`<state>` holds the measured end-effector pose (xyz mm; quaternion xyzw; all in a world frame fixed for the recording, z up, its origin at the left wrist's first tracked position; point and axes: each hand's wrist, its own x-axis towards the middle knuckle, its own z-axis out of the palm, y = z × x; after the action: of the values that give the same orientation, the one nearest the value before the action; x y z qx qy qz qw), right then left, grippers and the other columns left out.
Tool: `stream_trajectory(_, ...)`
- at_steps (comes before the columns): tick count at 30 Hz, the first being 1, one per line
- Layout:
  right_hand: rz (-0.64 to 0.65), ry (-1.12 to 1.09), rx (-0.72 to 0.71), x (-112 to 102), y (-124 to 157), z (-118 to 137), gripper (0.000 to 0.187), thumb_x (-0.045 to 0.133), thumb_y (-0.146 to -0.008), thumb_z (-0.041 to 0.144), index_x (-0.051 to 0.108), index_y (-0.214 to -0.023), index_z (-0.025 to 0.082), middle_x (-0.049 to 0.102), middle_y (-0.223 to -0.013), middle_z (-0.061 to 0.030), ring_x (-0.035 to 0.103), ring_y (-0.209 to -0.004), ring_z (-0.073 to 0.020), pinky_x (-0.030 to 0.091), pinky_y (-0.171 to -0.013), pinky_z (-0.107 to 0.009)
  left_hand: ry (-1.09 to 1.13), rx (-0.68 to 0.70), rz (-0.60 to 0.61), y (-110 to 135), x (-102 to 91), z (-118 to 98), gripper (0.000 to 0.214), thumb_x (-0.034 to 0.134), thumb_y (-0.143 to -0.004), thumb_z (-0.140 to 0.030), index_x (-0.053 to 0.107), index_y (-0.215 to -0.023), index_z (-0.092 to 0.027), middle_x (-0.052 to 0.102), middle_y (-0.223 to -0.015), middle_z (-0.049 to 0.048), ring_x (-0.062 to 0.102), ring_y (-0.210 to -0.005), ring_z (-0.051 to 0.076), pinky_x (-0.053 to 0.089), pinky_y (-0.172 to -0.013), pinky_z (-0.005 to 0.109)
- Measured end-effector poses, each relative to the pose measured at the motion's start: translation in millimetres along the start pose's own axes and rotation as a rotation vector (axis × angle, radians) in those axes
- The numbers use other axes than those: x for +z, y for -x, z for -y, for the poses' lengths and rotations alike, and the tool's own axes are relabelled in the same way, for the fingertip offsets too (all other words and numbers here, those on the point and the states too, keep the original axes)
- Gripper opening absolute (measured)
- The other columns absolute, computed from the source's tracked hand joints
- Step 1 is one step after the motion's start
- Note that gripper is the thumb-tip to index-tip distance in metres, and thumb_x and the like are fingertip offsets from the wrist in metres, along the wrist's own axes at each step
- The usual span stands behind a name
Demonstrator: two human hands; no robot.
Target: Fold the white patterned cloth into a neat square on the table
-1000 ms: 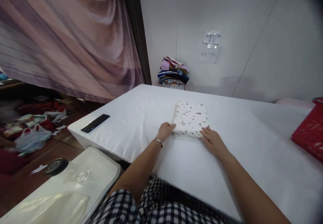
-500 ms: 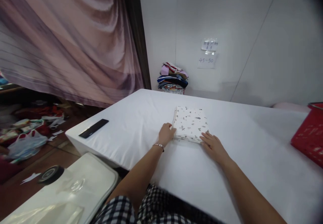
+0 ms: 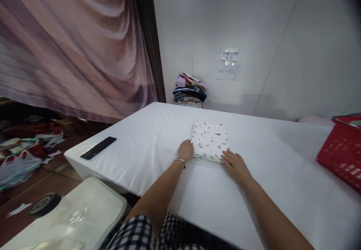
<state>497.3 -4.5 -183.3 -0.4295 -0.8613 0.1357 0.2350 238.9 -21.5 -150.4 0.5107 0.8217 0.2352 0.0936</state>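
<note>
On white desk [image 3: 254, 148], touching folded printed cloth [image 3: 210, 139] near front corners with right hand [image 3: 236, 165] loosely spread and, apart from it, left hand [image 3: 186, 150] curled; cannot tell if pinching.

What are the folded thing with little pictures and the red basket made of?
The folded cloth looks like matt fabric, maybe cotton: its edge shows thin layers. The red basket seems smooth plastic, since its wall has neat rows of slots.

White cloth [image 3: 209, 139] with small dark motifs, plain white table [image 3: 270, 159], red basket [image 3: 337, 148], black-and-white checked clothing [image 3: 135, 232]
</note>
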Motion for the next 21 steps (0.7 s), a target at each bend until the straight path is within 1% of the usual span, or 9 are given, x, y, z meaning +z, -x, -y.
stream_trajectory(2,0.001,-0.003,-0.012,-0.9,-0.3,1.0,0.035,0.04,-0.092,0.039,0.066,-0.112,0.028,0.055,-0.133,-0.0044,0.041,-0.131,-0.0255,0.027,-0.106,-0.054,0.003,0.042,-0.034,-0.4,-1.4,-5.9,0.034,0.04,-0.089,-0.025,0.055,-0.119,-0.016,0.058,-0.125,0.0135,0.053,-0.115,0.024,0.041,-0.093,0.034)
stream_trajectory(5,0.007,0.003,-0.027,-2.2,-0.9,1.0,0.035,0.039,-0.093,0.039,0.066,-0.113,0.027,0.055,-0.134,-0.0051,0.041,-0.131,-0.026,0.028,-0.106,-0.055,-0.017,0.259,-0.079,4.2,4.2,-11.6,0.042,0.04,-0.091,-0.033,0.048,-0.129,-0.018,0.041,-0.144,0.0126,0.035,-0.133,0.026,0.029,-0.107,0.044)
stream_trajectory(7,0.004,0.003,-0.026,-2.0,-1.5,-0.5,0.035,0.04,-0.093,0.038,0.065,-0.114,0.027,0.055,-0.134,-0.0054,0.041,-0.131,-0.0269,0.029,-0.105,-0.056,-0.044,0.396,-0.043,8.6,11.2,-10.9,0.041,0.04,-0.092,-0.037,0.049,-0.129,-0.022,0.04,-0.146,0.0099,0.029,-0.137,0.027,0.023,-0.11,0.05)
stream_trajectory(8,0.0,-0.003,-0.027,-1.5,-1.7,-1.8,0.035,0.04,-0.093,0.037,0.065,-0.115,0.027,0.054,-0.134,-0.0055,0.041,-0.131,-0.0273,0.03,-0.104,-0.056,-0.055,0.423,-0.012,10.5,14.4,-9.7,0.039,0.039,-0.092,-0.037,0.05,-0.128,-0.025,0.04,-0.146,0.0084,0.028,-0.138,0.027,0.022,-0.11,0.053)
stream_trajectory(11,-0.032,-0.072,-0.044,2.4,-2.0,-7.4,0.035,0.042,-0.092,0.038,0.066,-0.114,0.026,0.056,-0.132,-0.0054,0.041,-0.131,-0.026,0.032,-0.106,-0.052,-0.074,0.408,0.05,13.5,19.8,-6.7,0.038,0.037,-0.093,-0.037,0.052,-0.127,-0.028,0.04,-0.146,0.0064,0.025,-0.14,0.027,0.022,-0.109,0.055)
stream_trajectory(14,-0.097,-0.234,-0.014,6.8,-1.2,-12.2,0.037,0.043,-0.091,0.043,0.068,-0.111,0.025,0.059,-0.129,-0.0046,0.043,-0.13,-0.0232,0.033,-0.109,-0.046,-0.091,0.4,0.068,12.4,20.0,-6.8,0.04,0.034,-0.093,-0.037,0.049,-0.129,-0.028,0.037,-0.148,0.0055,0.022,-0.141,0.025,0.02,-0.11,0.055)
stream_trajectory(18,-0.231,-0.469,0.164,1.5,-0.5,-16.7,0.038,0.049,-0.087,0.047,0.069,-0.108,0.023,0.06,-0.127,-0.0057,0.049,-0.125,-0.023,0.038,-0.106,-0.041,-0.119,0.39,0.087,9.8,19.6,-8.3,0.042,0.032,-0.094,-0.038,0.047,-0.131,-0.027,0.036,-0.149,0.0052,0.02,-0.141,0.025,0.02,-0.11,0.055)
stream_trajectory(20,-0.254,-0.529,0.251,-6.8,-0.6,-21.5,0.036,0.052,-0.085,0.045,0.069,-0.108,0.021,0.061,-0.125,-0.0075,0.053,-0.12,-0.0236,0.041,-0.103,-0.041,-0.131,0.387,0.098,9.3,19.4,-8.8,0.043,0.03,-0.094,-0.039,0.047,-0.131,-0.027,0.035,-0.149,0.005,0.019,-0.141,0.025,0.02,-0.11,0.056)
stream_trajectory(21,-0.241,-0.539,0.279,-11.4,-0.5,-24.9,0.035,0.054,-0.084,0.042,0.068,-0.108,0.021,0.062,-0.124,-0.0077,0.054,-0.118,-0.0238,0.042,-0.101,-0.041,-0.136,0.387,0.104,9.2,19.2,-9.1,0.044,0.029,-0.094,-0.04,0.046,-0.132,-0.027,0.034,-0.15,0.0047,0.019,-0.142,0.025,0.02,-0.11,0.056)
